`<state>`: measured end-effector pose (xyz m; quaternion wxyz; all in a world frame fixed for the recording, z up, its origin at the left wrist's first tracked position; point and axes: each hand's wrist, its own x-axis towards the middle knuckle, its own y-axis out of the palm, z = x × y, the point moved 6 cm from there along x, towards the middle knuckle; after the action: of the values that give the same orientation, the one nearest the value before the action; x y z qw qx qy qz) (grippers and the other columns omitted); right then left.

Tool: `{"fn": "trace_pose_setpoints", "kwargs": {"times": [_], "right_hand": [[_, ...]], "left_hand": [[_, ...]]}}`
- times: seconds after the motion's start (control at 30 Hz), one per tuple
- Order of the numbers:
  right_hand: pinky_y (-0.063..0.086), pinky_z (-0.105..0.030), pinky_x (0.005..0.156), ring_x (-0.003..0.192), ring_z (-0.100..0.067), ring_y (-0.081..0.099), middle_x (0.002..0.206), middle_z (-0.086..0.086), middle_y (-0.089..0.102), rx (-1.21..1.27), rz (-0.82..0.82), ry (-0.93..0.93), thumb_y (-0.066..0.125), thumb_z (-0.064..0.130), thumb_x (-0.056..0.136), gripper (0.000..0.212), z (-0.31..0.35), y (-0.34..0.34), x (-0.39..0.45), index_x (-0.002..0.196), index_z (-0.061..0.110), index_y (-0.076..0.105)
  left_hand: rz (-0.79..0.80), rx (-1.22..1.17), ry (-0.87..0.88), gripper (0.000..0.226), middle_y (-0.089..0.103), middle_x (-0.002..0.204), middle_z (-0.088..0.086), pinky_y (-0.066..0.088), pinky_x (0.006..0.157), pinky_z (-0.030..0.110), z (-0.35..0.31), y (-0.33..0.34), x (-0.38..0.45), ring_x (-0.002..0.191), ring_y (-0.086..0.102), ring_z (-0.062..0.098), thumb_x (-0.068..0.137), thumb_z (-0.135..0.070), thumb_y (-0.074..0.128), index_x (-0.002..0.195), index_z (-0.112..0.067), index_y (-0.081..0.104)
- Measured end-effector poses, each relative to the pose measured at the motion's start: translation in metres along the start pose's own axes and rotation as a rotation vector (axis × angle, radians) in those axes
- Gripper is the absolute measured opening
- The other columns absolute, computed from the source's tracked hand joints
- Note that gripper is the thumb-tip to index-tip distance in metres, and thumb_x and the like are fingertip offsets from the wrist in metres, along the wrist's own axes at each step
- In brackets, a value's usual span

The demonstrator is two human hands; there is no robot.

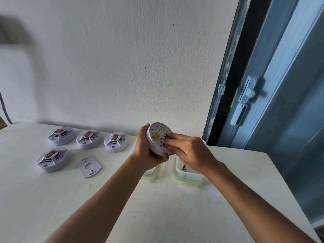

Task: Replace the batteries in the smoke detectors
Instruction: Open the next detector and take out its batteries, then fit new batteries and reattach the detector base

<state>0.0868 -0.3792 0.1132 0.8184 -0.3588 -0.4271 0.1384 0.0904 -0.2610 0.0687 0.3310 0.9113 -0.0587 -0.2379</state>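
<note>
Two hands up over the white table (157, 207), both on one smoke detector (156, 137). Left hand (148, 151) curled round the detector rim, thumb under the lower edge, fingers over the top edge, back face tilted toward the camera. Right hand (189, 151) with fingers fairly straight, tips pressed on a battery (166, 136) at the detector's back compartment; cannot tell whether pinching it or only pushing. Yellow label and pale printed label on the back, text too small to read.

Held detector raised above two clear containers with green rims. Right container (185, 174) just below the detector, partly hidden by the right wrist, with a loose battery (184, 167) inside; purple and gold, lettering partly visible, unreadable. Left container (150, 172) below the detector, mostly hidden behind the left hand.

Left of the held detector: four more detectors (88, 139) face up on the table, red tabs on top, three in a back row, one in front. Detached mounting plate (89, 167) flat beside the front one. Right of the detector: blue door (273, 85) with latch (242, 102). White wall (122, 58) behind.
</note>
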Motion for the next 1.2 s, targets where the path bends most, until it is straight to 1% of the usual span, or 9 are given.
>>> {"fn": "trace_pose_setpoints", "kwargs": {"times": [0.1, 0.2, 0.33, 0.43, 0.63, 0.83, 0.97, 1.07, 1.2], "right_hand": [[0.052, -0.025, 0.091, 0.105, -0.015, 0.064, 0.113, -0.004, 0.069, 0.095, -0.104, 0.041, 0.054, 0.027, 0.091, 0.033, -0.001, 0.002, 0.000, 0.110, 0.007, 0.072], [0.052, -0.023, 0.083, 0.097, -0.012, 0.064, 0.101, 0.004, 0.069, 0.281, -0.227, 0.262, 0.064, 0.022, 0.090, 0.021, -0.012, 0.000, -0.002, 0.103, 0.010, 0.074], [0.054, -0.028, 0.064, 0.076, -0.013, 0.064, 0.085, -0.004, 0.070, 0.582, -0.310, 0.510, 0.065, 0.011, 0.091, 0.007, -0.022, -0.002, 0.004, 0.092, 0.015, 0.071], [0.056, -0.028, 0.057, 0.068, -0.013, 0.065, 0.084, -0.011, 0.071, 0.597, -0.367, 0.561, 0.066, 0.009, 0.090, 0.012, -0.028, -0.006, 0.008, 0.101, 0.009, 0.072], [0.045, -0.013, 0.053, 0.058, -0.009, 0.060, 0.071, -0.007, 0.070, 0.391, -0.340, 0.536, 0.074, 0.013, 0.083, 0.012, -0.027, -0.009, 0.018, 0.079, 0.002, 0.074], [0.036, -0.009, 0.054, 0.057, -0.006, 0.051, 0.063, 0.000, 0.060, 0.183, -0.302, 0.469, 0.078, 0.019, 0.080, 0.023, -0.031, -0.010, 0.018, 0.067, 0.001, 0.070], [0.040, -0.019, 0.055, 0.060, -0.013, 0.052, 0.074, 0.000, 0.054, 0.038, -0.274, 0.250, 0.067, 0.023, 0.088, 0.023, -0.019, -0.003, 0.016, 0.078, 0.004, 0.073], [0.048, -0.029, 0.059, 0.073, -0.017, 0.055, 0.087, -0.002, 0.054, -0.054, -0.184, 0.120, 0.049, 0.030, 0.094, 0.036, -0.011, 0.001, 0.006, 0.094, 0.004, 0.074], [0.050, -0.027, 0.067, 0.085, -0.015, 0.055, 0.102, -0.005, 0.057, -0.137, -0.043, 0.016, 0.046, 0.027, 0.093, 0.037, -0.008, 0.003, 0.004, 0.104, 0.004, 0.072]], "left_hand": [[0.013, -0.008, 0.021, 0.062, 0.070, 0.076, 0.012, 0.039, 0.046, 0.021, -0.003, 0.001, -0.002, 0.059, 0.067, 0.027, 0.091, -0.063, 0.031, 0.103, -0.012, 0.064], [0.021, 0.023, 0.029, 0.063, 0.072, 0.079, 0.014, 0.040, 0.045, 0.020, -0.003, 0.003, -0.003, 0.067, 0.070, 0.032, 0.091, -0.063, 0.029, 0.105, -0.013, 0.063], [0.031, 0.061, 0.029, 0.067, 0.073, 0.089, 0.018, 0.039, 0.046, 0.021, -0.004, 0.003, -0.003, 0.080, 0.069, 0.037, 0.091, -0.066, 0.027, 0.107, -0.012, 0.064], [0.061, 0.073, 0.036, 0.067, 0.073, 0.091, 0.018, 0.039, 0.046, 0.021, -0.004, 0.007, -0.005, 0.083, 0.066, 0.036, 0.091, -0.065, 0.025, 0.106, -0.012, 0.065], [0.072, 0.097, 0.051, 0.065, 0.069, 0.097, 0.020, 0.039, 0.047, 0.022, -0.003, 0.007, -0.006, 0.082, 0.066, 0.038, 0.091, -0.064, 0.029, 0.106, -0.013, 0.066], [0.077, 0.080, 0.055, 0.066, 0.070, 0.096, 0.020, 0.039, 0.046, 0.022, -0.003, 0.005, -0.006, 0.080, 0.066, 0.038, 0.091, -0.065, 0.028, 0.109, -0.013, 0.064], [0.066, 0.063, 0.082, 0.062, 0.071, 0.088, 0.015, 0.037, 0.045, 0.020, -0.008, 0.003, -0.005, 0.073, 0.069, 0.035, 0.090, -0.064, 0.030, 0.103, -0.014, 0.066], [0.048, 0.043, 0.096, 0.060, 0.069, 0.084, 0.011, 0.037, 0.046, 0.019, -0.013, 0.002, -0.004, 0.065, 0.065, 0.028, 0.090, -0.063, 0.032, 0.095, -0.015, 0.068], [0.047, 0.024, 0.086, 0.060, 0.069, 0.082, 0.011, 0.037, 0.046, 0.019, -0.014, 0.000, -0.003, 0.065, 0.064, 0.028, 0.089, -0.063, 0.032, 0.098, -0.015, 0.065]]}}
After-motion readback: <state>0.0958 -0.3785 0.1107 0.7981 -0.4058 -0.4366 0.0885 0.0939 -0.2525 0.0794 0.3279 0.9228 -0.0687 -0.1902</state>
